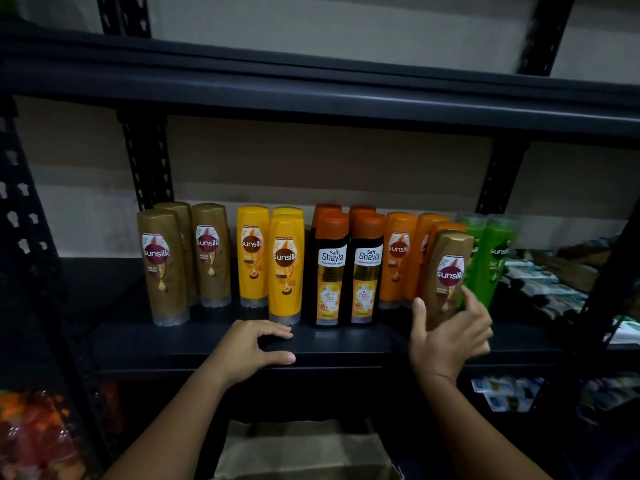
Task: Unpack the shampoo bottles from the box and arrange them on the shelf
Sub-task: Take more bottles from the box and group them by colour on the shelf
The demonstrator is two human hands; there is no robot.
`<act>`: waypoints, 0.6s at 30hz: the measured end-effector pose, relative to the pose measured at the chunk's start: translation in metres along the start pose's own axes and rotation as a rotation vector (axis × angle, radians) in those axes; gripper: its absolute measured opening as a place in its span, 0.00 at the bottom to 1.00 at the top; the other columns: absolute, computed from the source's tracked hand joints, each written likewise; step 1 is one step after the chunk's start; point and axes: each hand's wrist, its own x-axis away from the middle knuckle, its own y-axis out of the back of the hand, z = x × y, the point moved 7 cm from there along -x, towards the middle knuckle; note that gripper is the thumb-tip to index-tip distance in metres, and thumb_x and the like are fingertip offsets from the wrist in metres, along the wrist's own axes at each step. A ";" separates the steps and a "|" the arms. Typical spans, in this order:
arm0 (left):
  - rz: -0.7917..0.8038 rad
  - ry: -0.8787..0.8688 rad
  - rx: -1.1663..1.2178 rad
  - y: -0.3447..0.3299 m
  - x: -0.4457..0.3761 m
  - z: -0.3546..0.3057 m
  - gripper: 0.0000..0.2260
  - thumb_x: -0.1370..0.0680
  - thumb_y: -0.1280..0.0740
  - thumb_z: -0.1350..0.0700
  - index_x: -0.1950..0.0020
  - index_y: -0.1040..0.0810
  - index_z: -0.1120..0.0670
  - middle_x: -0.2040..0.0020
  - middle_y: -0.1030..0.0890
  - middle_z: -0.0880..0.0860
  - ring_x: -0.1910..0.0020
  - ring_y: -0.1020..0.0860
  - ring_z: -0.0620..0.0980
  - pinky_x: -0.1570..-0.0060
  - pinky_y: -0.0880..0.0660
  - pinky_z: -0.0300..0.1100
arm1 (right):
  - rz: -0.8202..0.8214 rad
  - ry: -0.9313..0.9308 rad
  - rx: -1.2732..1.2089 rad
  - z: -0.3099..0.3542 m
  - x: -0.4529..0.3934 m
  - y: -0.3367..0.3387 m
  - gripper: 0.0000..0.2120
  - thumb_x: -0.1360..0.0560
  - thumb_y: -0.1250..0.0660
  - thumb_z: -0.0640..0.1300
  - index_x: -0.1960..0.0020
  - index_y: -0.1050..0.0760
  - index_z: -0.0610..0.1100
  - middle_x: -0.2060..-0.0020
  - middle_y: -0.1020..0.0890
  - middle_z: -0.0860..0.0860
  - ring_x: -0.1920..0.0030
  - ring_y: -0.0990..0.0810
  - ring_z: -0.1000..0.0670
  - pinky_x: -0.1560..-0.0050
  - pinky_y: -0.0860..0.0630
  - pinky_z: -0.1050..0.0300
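A dark metal shelf (346, 341) carries a row of upright shampoo bottles. From its left end stand three brown bottles (166, 268), then yellow bottles (285, 268), two black bottles with orange caps (329, 271), orange bottles (398, 258) and, toward the right end, green bottles (491, 258).

The left hand (256, 344) rests on the shelf's front edge, fingers loosely curled over it, holding nothing.

The right hand (450, 334) grips one more brown bottle (448, 278) near its base, tilted, just in front of the orange and green ones. This bottle probably belongs with the brown group at the far left end. Carried across low, it could clip the front bottles and topple them. The low grip lets it swing.

The cardboard box (304, 448) sits below, at the bottom of the view.
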 end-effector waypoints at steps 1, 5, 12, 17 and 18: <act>0.000 -0.006 0.000 0.000 0.001 -0.001 0.21 0.33 0.20 0.41 0.41 0.16 0.40 0.40 0.19 0.33 0.39 0.26 0.28 0.41 0.33 0.28 | 0.045 -0.046 -0.021 -0.008 -0.003 0.000 0.36 0.25 0.27 0.55 0.24 0.40 0.45 0.32 0.32 0.38 0.33 0.34 0.38 0.33 0.39 0.34; 0.004 -0.030 -0.012 0.001 0.004 -0.002 0.22 0.32 0.21 0.41 0.39 0.16 0.40 0.39 0.20 0.33 0.38 0.27 0.26 0.40 0.35 0.25 | 0.242 -0.097 -0.073 -0.027 -0.006 -0.009 0.41 0.24 0.28 0.53 0.20 0.46 0.45 0.31 0.29 0.42 0.31 0.32 0.38 0.30 0.40 0.35; 0.069 -0.025 -0.004 0.006 0.008 0.000 0.21 0.29 0.22 0.44 0.36 0.18 0.40 0.37 0.22 0.33 0.34 0.28 0.29 0.31 0.34 0.34 | 0.355 -0.044 -0.096 -0.024 0.001 -0.014 0.35 0.21 0.32 0.49 0.20 0.45 0.44 0.29 0.35 0.38 0.31 0.35 0.37 0.33 0.32 0.36; 0.021 -0.027 -0.016 0.032 0.029 0.020 0.19 0.28 0.23 0.45 0.37 0.17 0.40 0.37 0.20 0.37 0.35 0.26 0.30 0.32 0.32 0.32 | 0.424 -0.007 -0.178 0.003 0.030 -0.025 0.36 0.22 0.31 0.51 0.20 0.46 0.50 0.29 0.36 0.45 0.30 0.35 0.44 0.33 0.28 0.37; 0.006 -0.029 -0.016 0.037 0.034 0.024 0.19 0.28 0.23 0.46 0.37 0.17 0.40 0.37 0.19 0.37 0.35 0.26 0.30 0.32 0.31 0.32 | 0.431 -0.002 -0.196 0.010 0.038 -0.029 0.36 0.22 0.30 0.51 0.20 0.46 0.50 0.29 0.37 0.46 0.29 0.36 0.44 0.33 0.28 0.37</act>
